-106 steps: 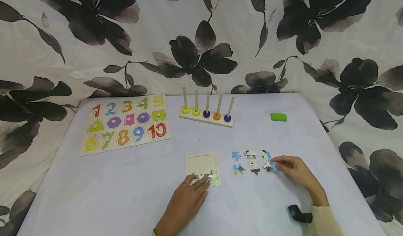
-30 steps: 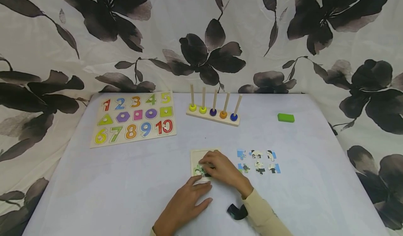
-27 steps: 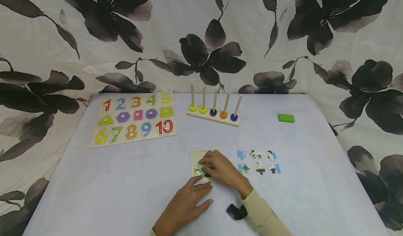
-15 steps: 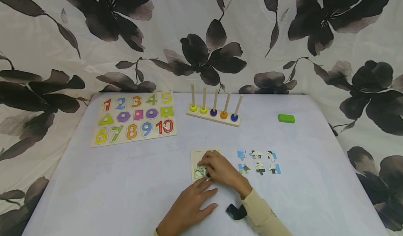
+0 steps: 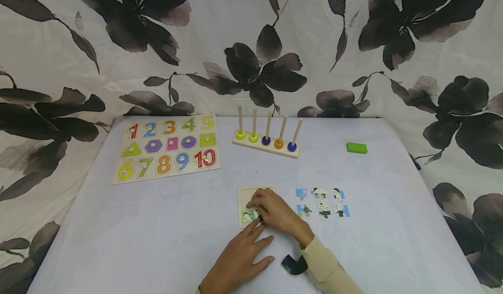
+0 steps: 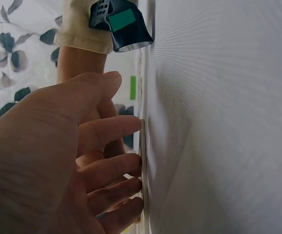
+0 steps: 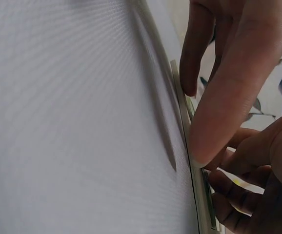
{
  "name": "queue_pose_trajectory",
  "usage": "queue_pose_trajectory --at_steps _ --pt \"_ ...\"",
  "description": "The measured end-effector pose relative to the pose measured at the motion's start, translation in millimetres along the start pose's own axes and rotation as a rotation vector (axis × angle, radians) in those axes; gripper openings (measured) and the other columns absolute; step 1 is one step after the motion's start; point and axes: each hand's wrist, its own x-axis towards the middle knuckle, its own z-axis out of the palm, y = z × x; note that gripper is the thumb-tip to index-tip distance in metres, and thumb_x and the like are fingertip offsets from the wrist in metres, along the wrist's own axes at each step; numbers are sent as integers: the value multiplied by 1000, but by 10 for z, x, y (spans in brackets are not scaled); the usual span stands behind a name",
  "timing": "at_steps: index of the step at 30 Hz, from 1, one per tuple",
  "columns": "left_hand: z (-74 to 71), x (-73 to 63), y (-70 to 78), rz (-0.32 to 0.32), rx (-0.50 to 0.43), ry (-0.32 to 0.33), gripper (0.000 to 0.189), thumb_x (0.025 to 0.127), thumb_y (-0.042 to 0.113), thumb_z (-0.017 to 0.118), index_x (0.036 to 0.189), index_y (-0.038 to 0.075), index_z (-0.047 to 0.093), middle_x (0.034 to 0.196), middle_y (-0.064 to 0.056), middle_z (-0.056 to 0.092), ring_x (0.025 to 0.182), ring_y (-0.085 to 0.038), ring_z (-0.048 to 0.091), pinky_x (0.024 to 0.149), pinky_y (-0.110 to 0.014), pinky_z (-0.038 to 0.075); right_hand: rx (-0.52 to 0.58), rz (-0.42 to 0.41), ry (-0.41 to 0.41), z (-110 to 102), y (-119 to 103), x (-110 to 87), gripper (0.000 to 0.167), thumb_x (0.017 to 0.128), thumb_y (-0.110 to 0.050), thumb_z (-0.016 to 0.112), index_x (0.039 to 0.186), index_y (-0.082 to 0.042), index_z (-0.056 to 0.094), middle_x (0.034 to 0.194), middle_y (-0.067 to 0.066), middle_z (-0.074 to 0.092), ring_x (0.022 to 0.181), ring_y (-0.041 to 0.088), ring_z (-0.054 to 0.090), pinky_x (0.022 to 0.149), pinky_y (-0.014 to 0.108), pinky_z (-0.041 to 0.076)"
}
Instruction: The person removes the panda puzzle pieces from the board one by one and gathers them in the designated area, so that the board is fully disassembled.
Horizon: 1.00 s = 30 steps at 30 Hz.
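Note:
A small wooden puzzle tray (image 5: 242, 196) lies in front of me, with green-edged panda puzzle pieces (image 5: 249, 216) along its near side. My right hand (image 5: 280, 213) bends over the tray, thumb and fingers pinching a dark puzzle piece (image 5: 260, 218) that they mostly hide. From the near side my left hand (image 5: 239, 259) reaches in with long, spread fingers. Its fingertips (image 6: 136, 163) rest at the tray's edge in the left wrist view. In the right wrist view the right thumb (image 7: 219, 112) comes down on the tray rim. Several loose puzzle pieces (image 5: 324, 209) lie in two rows to the right.
A number and shape board (image 5: 149, 179) lies at the back left. A stand of pegs with coloured rings (image 5: 259, 145) stands at the back middle, and a green block (image 5: 356, 148) at the back right. A black device (image 5: 294, 264) sits at the right wrist.
My right hand has come left from the loose pieces to the tray and stays there. The left hand has slid slightly rightward, its fingertips moving along the tray's near edge. The loose pieces keep their layout.

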Motion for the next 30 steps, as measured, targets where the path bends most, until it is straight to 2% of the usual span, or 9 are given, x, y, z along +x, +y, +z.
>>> queue_pose_trajectory --at_steps 7,19,30 --pt "6 -7 -5 0 16 8 45 92 48 58 122 15 67 141 -10 51 135 -30 41 105 -42 41 13 -5 4 4 10 -2 25 89 6 57 102 -8 73 99 0 62 95 14 54 85 32 47" --pt "17 -14 -13 -28 -18 -1 47 92 50 57 123 16 66 141 -7 51 136 -28 41 105 -42 42 57 1 10 17 41 -4 27 89 7 55 101 -9 73 99 0 61 96 13 53 87 32 46" --pt "17 -30 -27 -21 -30 5 44 92 48 58 122 17 67 140 -6 53 135 -28 42 105 -42 42 119 -8 19 35 72 -31 29 90 7 53 103 -10 73 101 -1 61 98 14 51 88 35 44"
